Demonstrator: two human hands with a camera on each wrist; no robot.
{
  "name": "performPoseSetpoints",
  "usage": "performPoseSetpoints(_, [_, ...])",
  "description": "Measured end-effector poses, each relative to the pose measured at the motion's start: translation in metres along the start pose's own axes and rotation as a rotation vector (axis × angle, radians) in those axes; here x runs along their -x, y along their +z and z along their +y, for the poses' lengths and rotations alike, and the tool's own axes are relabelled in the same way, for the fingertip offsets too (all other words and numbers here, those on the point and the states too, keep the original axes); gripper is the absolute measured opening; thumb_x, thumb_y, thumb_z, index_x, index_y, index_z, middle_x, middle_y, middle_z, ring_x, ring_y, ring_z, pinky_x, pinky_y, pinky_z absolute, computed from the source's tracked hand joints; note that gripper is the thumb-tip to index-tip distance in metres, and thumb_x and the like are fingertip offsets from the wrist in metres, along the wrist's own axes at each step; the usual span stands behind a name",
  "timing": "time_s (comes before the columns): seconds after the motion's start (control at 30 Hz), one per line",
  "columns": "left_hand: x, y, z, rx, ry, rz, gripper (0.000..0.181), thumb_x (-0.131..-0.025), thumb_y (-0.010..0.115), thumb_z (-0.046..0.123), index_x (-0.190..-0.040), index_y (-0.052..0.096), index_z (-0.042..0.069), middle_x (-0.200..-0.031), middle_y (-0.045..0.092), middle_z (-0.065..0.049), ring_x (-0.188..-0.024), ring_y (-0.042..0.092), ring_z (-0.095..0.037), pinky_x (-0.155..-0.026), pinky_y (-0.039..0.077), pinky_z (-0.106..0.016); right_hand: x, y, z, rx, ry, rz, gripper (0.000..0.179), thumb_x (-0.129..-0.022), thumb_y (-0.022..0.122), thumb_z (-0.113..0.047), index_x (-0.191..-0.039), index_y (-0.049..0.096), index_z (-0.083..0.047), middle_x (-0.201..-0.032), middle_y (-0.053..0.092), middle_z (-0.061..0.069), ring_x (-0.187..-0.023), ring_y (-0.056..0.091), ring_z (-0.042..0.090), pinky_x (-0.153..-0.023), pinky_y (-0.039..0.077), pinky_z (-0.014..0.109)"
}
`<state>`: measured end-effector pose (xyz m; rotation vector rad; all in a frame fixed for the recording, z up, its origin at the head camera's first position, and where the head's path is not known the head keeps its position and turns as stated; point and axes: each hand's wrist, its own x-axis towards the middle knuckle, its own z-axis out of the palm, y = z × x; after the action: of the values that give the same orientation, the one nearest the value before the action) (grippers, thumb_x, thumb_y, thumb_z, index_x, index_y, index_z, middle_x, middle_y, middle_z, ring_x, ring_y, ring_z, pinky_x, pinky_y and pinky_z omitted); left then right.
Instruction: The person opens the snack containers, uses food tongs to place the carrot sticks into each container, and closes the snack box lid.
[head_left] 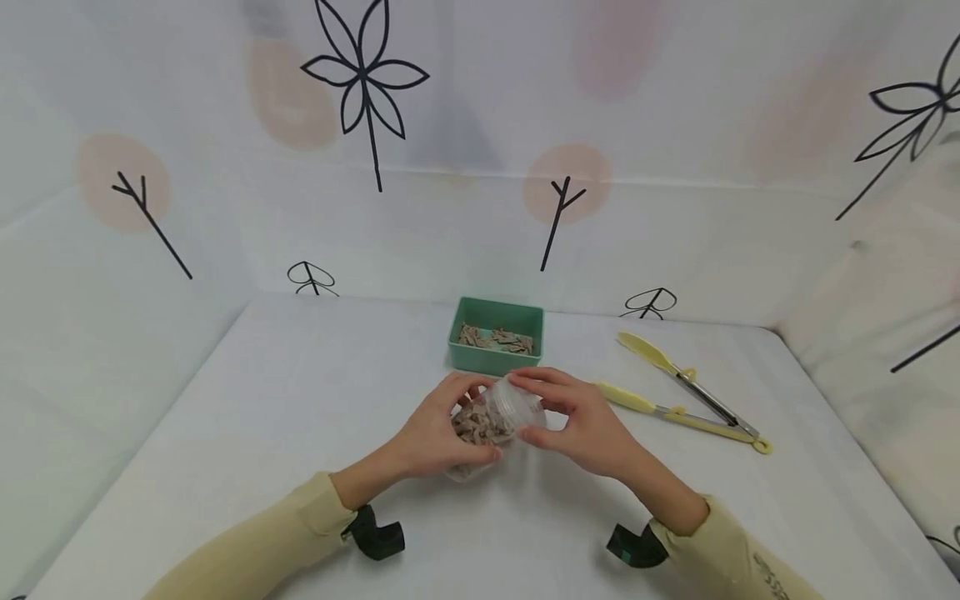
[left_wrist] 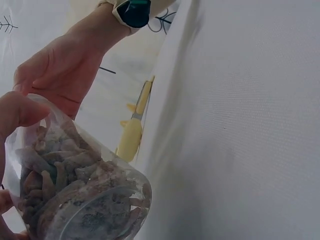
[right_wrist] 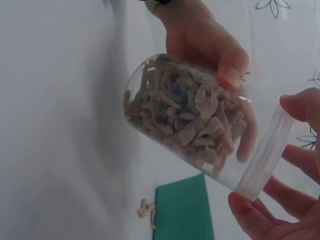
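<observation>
A clear plastic jar (head_left: 480, 423) filled with brownish-grey dried strips is tilted above the table, its lidded end toward the right. My left hand (head_left: 437, 431) grips the jar's body. Fingers and thumb of my right hand (head_left: 588, 423) hold the rim of its clear lid (right_wrist: 266, 154), which sits on the mouth. In the right wrist view the strips (right_wrist: 187, 107) fill most of the jar, with a gap below the lid. The jar's rounded base (left_wrist: 100, 215) faces the left wrist camera.
Behind the hands stands a green rectangular box (head_left: 491, 362) with more strips inside. A few loose pieces (right_wrist: 146, 210) lie beside it. Yellow-tipped metal tongs (head_left: 705, 390) lie spread on the right. Patterned white cloth walls surround the white table (head_left: 300, 383).
</observation>
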<state>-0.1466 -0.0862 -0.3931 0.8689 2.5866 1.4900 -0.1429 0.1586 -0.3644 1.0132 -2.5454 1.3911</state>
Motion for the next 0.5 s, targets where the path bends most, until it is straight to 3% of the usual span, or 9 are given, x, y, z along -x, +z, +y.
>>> performPoseSetpoints(0.3, [-0.0030, -0.0005, 0.0050, -0.029, -0.027, -0.004, 0.074, -0.074, 0.084, 0.035, -0.139, 0.051, 0.020, -0.115, 0.049, 0.003, -0.101, 0.051, -0.015, -0.082, 0.048, -0.034, -0.0008, -0.0031, -0.0005, -0.077, 0.038, 0.024, 0.055, -0.085, 0.081, -0.013, -0.136, 0.062, -0.012, -0.137, 0.058, 0.004, -0.123, 0.055, 0.027, -0.091, 0.053, 0.037])
performPoseSetpoints(0.5, [-0.0069, -0.0026, 0.0002, -0.038, 0.016, 0.027, 0.076, -0.073, 0.087, 0.036, -0.139, 0.052, 0.018, -0.116, 0.051, 0.002, -0.103, 0.052, -0.015, -0.085, 0.049, -0.036, -0.0025, -0.0046, 0.0004, -0.148, 0.041, 0.022, 0.057, -0.084, 0.082, -0.012, -0.137, 0.062, -0.011, -0.142, 0.054, 0.004, -0.129, 0.050, 0.025, -0.095, 0.050, 0.036])
